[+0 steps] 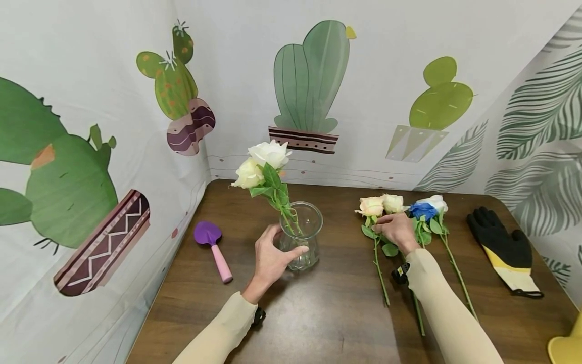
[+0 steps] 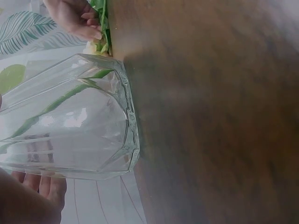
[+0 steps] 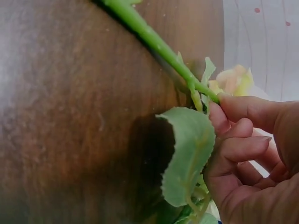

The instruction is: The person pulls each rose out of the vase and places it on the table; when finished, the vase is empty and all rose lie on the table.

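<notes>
Cream sleeves lead in: left hand [image 1: 272,258] wraps the glass vase [image 1: 302,235], rigid, slick, breakable; grip low. Right hand [image 1: 396,230] pinches the peach rose [image 1: 372,206] stem [image 3: 154,39], light, springy, best held just beneath its bloom

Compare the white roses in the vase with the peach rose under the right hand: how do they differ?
The white roses stand leaning in the glass vase, which the left hand holds; the peach rose lies flat on the table, its stem pinched by the right hand. Both have green leafy stems.
</notes>
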{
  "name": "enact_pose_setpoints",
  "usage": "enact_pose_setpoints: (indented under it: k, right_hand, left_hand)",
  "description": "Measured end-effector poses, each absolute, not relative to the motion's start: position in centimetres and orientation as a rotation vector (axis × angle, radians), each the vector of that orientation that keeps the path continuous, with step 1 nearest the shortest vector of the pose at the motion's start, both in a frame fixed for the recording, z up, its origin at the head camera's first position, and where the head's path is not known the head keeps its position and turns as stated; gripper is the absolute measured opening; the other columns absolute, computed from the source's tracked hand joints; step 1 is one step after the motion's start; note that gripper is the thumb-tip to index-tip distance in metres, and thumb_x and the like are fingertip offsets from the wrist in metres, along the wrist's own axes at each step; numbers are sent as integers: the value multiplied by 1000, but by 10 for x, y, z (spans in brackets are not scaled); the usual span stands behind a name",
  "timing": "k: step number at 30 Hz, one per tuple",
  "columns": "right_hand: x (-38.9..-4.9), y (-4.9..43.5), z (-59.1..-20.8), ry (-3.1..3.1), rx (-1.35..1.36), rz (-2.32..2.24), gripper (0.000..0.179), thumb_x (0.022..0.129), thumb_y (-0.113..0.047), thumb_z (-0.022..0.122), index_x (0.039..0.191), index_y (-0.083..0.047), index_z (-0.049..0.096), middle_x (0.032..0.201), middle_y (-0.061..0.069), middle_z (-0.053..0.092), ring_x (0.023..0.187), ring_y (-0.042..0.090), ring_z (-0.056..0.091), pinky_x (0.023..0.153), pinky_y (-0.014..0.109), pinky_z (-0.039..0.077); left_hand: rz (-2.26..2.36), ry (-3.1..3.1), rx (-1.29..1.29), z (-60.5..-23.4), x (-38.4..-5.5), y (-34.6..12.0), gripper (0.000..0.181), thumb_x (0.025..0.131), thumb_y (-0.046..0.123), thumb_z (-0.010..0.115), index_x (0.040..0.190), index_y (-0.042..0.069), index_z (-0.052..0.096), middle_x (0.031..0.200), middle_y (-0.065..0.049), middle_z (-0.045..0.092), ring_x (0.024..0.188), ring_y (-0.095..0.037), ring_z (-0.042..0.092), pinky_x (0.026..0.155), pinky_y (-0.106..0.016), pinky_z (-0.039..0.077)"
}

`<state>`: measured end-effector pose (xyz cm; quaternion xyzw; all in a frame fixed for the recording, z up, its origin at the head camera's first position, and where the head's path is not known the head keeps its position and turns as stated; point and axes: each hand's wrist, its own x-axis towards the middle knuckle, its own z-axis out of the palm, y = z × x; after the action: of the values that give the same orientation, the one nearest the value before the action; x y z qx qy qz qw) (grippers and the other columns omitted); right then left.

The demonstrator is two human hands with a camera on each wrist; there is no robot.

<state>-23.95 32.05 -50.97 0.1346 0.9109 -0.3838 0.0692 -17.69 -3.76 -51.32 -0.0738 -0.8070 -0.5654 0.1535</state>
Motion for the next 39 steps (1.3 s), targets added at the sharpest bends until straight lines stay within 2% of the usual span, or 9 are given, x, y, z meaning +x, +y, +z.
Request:
enact_pose_setpoints:
  k: [4,12,21,30,39]
  right_hand:
    - [-239,318,-510,2757,411,-1121,34,96,-19,80,123,2,80,138,30,71,125,48,67,92,49,62]
    - [-239,317,-511,2776,415,-1087,35,96,-20,81,123,1,80,138,31,71,128,50,65,91,50,61]
    - [-238,317,-511,2817,413,-1056,37,96,-22,82,124,1,80,135,31,72,121,48,68,81,45,61]
    - [-237,317,-510,2881,343,-1004,31,95,-21,83,115,3,82,122,29,78,112,49,71,79,49,62]
    - [-234,315,-505,2905,351,-979,33,96,-21,81,117,4,82,124,30,77,111,49,72,80,50,62]
  left_hand:
    - [-1628,-2309,-220,-513,-177,-38,67,67,29,105,123,5,77,113,-10,80,111,-30,76,100,-59,60]
    - [-1625,-2308,-223,-514,-178,-38,67,67,29,105,123,5,77,112,-10,80,111,-30,76,100,-59,60]
    - [-1624,-2305,-230,-515,-178,-39,68,67,29,105,124,4,77,113,-10,80,112,-30,76,101,-60,60]
    - [-1625,-2309,-229,-515,-179,-39,68,67,30,105,124,4,77,114,-10,80,113,-30,76,102,-60,59]
    - [-1632,-2311,-226,-513,-177,-39,67,68,30,105,124,6,77,114,-10,80,113,-30,75,102,-60,59]
